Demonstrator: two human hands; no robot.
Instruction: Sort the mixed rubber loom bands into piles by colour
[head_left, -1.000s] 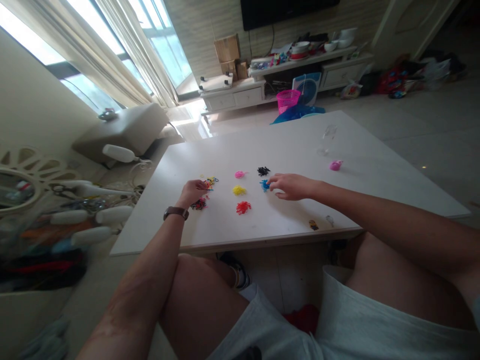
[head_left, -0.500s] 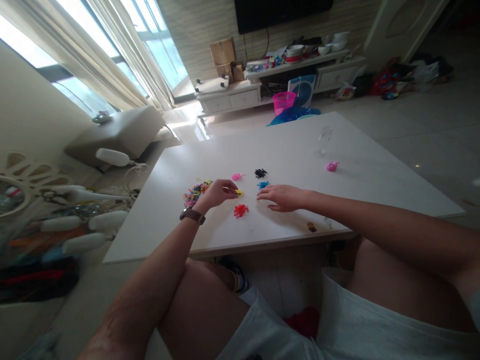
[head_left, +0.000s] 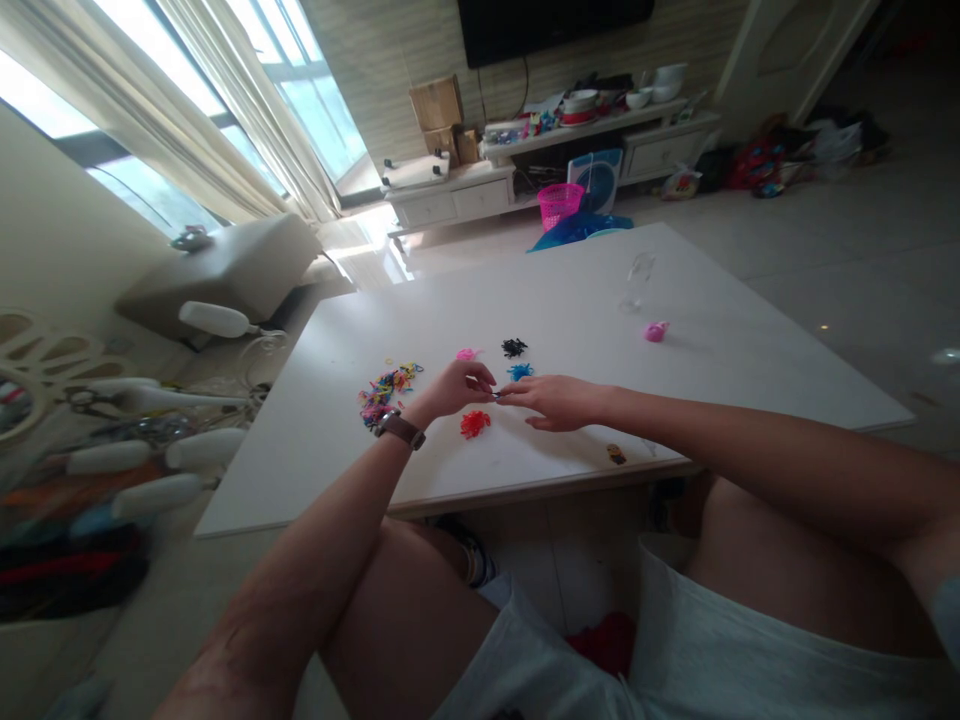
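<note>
My left hand (head_left: 461,390), with a brown-strapped watch on the wrist, is pinched over the white table. A tiny dark object (head_left: 496,395) shows at its fingertips, too small to make out. Reaching in from the right, my right hand (head_left: 559,402) has its fingers stretched out and its thumb apart, fingertips at that object. Around the hands lie small piles that look like rubber bands: red (head_left: 475,425) in front, blue (head_left: 520,371) and black (head_left: 514,347) behind, and pink (head_left: 469,354) partly behind my left hand. A mixed-colour pile (head_left: 388,393) lies to the left.
On the white table (head_left: 585,300) stand a clear object (head_left: 637,283) and a pink item (head_left: 656,331) at the right. A small yellow-and-dark figure (head_left: 616,454) lies by the front edge. Beyond the table are a pink basket (head_left: 560,206) and a low cabinet (head_left: 480,200).
My left hand has moved right from the yellow pile, which no longer shows, and its fingertips now meet my right hand's. The whole view has shifted slightly.
</note>
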